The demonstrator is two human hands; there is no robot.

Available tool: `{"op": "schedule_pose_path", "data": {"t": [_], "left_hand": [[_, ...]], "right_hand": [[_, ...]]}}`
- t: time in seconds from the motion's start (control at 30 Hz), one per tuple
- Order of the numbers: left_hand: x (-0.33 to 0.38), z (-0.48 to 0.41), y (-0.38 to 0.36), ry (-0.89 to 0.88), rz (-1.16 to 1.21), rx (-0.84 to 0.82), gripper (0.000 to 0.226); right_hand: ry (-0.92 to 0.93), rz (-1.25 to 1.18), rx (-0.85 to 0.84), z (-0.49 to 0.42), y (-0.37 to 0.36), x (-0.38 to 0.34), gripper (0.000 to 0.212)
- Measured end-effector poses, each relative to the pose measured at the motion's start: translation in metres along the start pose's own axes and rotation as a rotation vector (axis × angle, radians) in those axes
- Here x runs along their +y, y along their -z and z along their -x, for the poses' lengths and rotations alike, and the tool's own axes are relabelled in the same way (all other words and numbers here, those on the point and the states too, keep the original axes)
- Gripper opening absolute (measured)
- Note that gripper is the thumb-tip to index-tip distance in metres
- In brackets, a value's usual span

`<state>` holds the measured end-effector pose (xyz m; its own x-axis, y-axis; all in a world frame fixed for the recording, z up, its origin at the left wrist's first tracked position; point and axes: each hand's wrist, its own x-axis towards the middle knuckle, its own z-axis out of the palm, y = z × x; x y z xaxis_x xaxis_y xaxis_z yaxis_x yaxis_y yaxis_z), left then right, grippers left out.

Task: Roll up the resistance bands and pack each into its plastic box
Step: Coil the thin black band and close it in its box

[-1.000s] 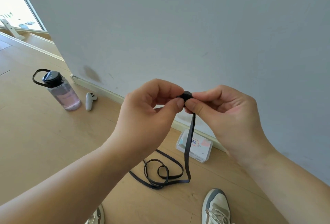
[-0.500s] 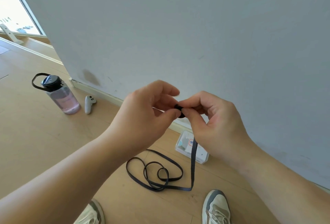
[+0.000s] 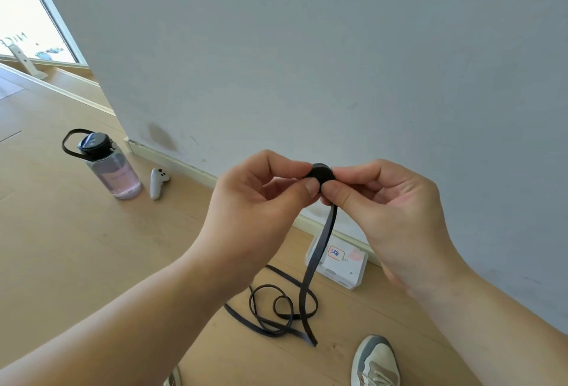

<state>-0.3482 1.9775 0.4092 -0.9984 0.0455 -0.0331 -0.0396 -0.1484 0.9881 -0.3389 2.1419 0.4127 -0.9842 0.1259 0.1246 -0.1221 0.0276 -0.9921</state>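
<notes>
A: What is held in the grip?
B: One black resistance band (image 3: 320, 174); its rolled end is pinched by the left hand (image 3: 255, 198) and the right hand (image 3: 390, 210).
A: And beyond?
B: Its tail is trailed to the floor (image 3: 61, 247), near one plastic box (image 3: 341, 268). One water bottle (image 3: 113, 167) and one controller (image 3: 157, 182) are seen.

Two hands meet, pinching.
The left hand (image 3: 255, 198) (forearm entering from 8 o'clock) and the right hand (image 3: 387, 210), forearm from 4 o'clock, each pinch the black band roll (image 3: 319, 174) between thumb and curled forefinger, thumb tips nearly touching.
</notes>
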Motion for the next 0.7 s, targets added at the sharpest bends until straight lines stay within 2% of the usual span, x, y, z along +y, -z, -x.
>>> {"op": "schedule_pose_path", "data": {"t": [0.13, 0.2, 0.27, 0.37, 0.5, 0.6, 0.67, 0.7], "left_hand": [[0.001, -0.006, 0.004, -0.066, -0.412, -0.006, 0.012], [0.002, -0.008, 0.006, -0.124, -0.523, -0.032, 0.02], [0.003, -0.007, 0.007, -0.197, -0.573, -0.126, 0.032], [0.003, -0.005, 0.005, -0.205, -0.521, -0.153, 0.03], [0.002, -0.009, 0.003, -0.165, -0.252, -0.025, 0.023], [-0.001, -0.004, 0.0, -0.086, -0.031, 0.014, 0.021], [-0.003, -0.003, 0.0, -0.075, -0.053, 0.011, 0.017], [-0.005, -0.004, 0.0, -0.116, -0.166, 0.007, 0.016]], "right_hand": [[0.054, 0.176, -0.028, -0.002, 0.005, 0.004, 0.023], [0.094, 0.281, -0.088, -0.002, 0.007, 0.006, 0.022], [0.127, 0.363, -0.134, -0.001, 0.006, 0.008, 0.022], [0.103, 0.328, -0.116, -0.001, 0.006, 0.006, 0.024], [0.018, 0.036, -0.004, -0.004, 0.007, -0.003, 0.019], [0.03, -0.012, -0.011, -0.003, 0.003, -0.001, 0.019], [0.048, 0.032, -0.013, -0.002, 0.004, 0.001, 0.019], [0.058, 0.07, -0.016, -0.002, 0.005, 0.002, 0.021]]}}
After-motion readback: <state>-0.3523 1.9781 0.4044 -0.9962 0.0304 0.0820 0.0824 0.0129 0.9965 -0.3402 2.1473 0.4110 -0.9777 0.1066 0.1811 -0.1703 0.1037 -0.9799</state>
